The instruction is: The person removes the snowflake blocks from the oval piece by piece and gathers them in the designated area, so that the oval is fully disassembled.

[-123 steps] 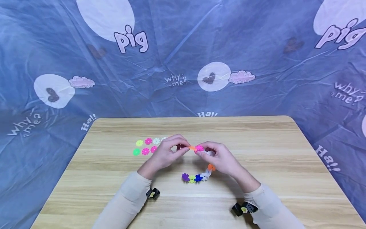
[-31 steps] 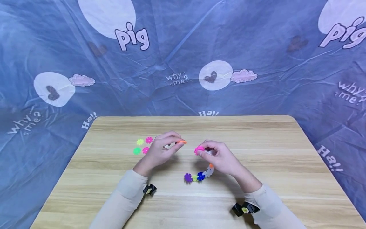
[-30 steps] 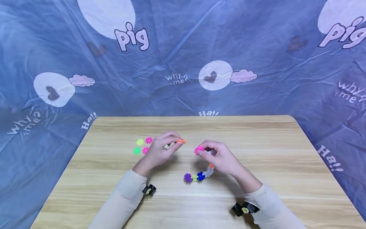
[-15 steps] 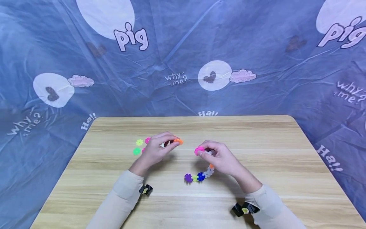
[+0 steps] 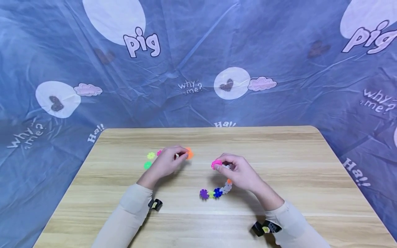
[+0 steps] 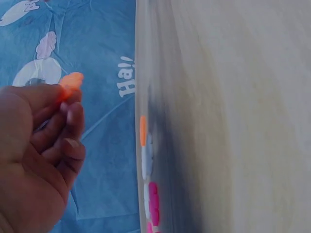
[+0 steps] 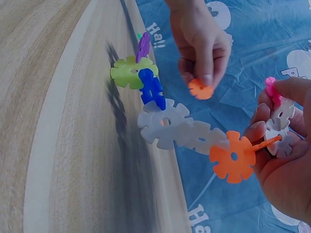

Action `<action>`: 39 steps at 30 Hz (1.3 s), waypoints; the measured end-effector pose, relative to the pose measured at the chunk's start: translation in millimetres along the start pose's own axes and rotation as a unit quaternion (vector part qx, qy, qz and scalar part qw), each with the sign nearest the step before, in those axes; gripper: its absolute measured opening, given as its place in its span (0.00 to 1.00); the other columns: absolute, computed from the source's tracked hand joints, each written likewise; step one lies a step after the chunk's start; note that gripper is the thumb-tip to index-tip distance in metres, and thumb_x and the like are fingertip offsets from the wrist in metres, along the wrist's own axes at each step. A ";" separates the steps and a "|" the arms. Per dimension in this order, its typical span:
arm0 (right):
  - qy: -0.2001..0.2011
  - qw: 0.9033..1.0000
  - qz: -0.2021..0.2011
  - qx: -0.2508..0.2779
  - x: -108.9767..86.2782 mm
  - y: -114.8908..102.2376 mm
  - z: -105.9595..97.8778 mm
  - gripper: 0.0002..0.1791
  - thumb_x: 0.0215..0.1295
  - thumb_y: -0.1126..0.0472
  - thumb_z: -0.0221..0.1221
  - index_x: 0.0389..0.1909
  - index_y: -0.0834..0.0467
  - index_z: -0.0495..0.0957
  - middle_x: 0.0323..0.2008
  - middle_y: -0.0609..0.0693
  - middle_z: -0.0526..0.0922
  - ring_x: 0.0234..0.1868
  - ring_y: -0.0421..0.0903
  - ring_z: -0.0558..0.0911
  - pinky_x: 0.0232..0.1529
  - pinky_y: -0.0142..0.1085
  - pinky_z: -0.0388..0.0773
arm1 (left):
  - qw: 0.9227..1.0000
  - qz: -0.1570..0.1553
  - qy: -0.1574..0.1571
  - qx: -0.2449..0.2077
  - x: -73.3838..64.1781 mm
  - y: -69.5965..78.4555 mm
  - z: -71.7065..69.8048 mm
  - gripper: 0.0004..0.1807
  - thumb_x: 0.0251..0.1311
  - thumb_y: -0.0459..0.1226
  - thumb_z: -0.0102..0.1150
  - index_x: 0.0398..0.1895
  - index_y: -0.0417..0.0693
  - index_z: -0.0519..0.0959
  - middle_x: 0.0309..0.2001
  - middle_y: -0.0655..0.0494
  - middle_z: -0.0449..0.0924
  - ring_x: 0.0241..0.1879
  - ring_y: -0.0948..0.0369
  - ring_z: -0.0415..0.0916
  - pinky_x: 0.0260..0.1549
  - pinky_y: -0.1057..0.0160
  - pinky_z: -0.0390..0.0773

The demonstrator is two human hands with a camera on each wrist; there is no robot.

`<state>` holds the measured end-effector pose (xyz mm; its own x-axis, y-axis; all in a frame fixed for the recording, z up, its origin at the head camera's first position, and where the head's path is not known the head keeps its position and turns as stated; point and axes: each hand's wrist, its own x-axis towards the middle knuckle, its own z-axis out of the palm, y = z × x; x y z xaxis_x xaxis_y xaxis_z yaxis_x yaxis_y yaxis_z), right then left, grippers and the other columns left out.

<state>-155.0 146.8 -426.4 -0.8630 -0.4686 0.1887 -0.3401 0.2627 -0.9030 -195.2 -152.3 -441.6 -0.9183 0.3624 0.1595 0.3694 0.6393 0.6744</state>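
My left hand (image 5: 165,161) pinches an orange notched, flower-shaped plastic disc (image 7: 200,90) between thumb and index finger, raised over the table. In the left wrist view this disc (image 6: 72,83) is partly covered by the fingers. A curved chain of interlocked discs hangs from my right hand (image 5: 240,172), which pinches the pink disc (image 5: 216,164) at its upper end. Along the chain are white discs, an orange disc (image 7: 233,156), a blue disc (image 7: 152,89), a yellow-green disc (image 7: 133,73) and a purple disc (image 5: 203,194) at the lower end. A gap separates the held orange disc from the chain.
Loose discs lie on the wooden table (image 5: 186,220) beyond and left of my left hand, among them a yellow disc (image 5: 151,155), a green disc (image 5: 147,165) and a pink disc (image 5: 159,153). The left hand hides part of them. A blue printed cloth (image 5: 186,51) hangs behind.
Around four seconds ago the orange disc met the pink disc's edge. Since then my left hand has drawn away leftward with it, and the disc has turned. My right hand stays nearly still.
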 end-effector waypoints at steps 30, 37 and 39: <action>0.001 1.000 0.000 -0.009 -2.3 1.2 0.6 0.06 0.76 0.64 0.65 0.47 0.57 0.89 0.42 0.51 0.90 0.38 0.39 0.83 0.39 0.32 0.82 | 0.989 -0.086 -0.062 0.105 20.6 -15.3 12.6 0.05 0.72 0.39 0.69 0.36 0.53 0.90 0.37 0.59 0.89 0.36 0.63 0.80 0.47 0.55 0.84; -0.002 1.000 0.000 -0.002 -2.3 0.0 1.2 0.06 0.76 0.64 0.64 0.47 0.57 0.89 0.43 0.52 0.90 0.38 0.38 0.83 0.39 0.31 0.82 | 0.988 -0.079 -0.044 0.128 23.5 -13.6 13.8 0.06 0.69 0.38 0.71 0.32 0.51 0.89 0.33 0.57 0.87 0.36 0.59 0.80 0.47 0.53 0.83; -0.003 1.000 -0.002 -0.001 -2.2 -0.6 1.2 0.06 0.76 0.64 0.64 0.47 0.58 0.89 0.43 0.53 0.90 0.38 0.38 0.83 0.38 0.31 0.82 | 0.987 -0.081 -0.040 0.132 24.1 -13.7 14.1 0.06 0.69 0.37 0.71 0.32 0.50 0.89 0.33 0.57 0.87 0.36 0.59 0.80 0.47 0.54 0.83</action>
<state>-152.5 146.6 -426.7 -0.8595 -0.4749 0.1892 -0.3438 0.2629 -0.9015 -220.4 -142.8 -457.1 -0.9579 0.2870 0.0013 0.2533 0.8433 0.4741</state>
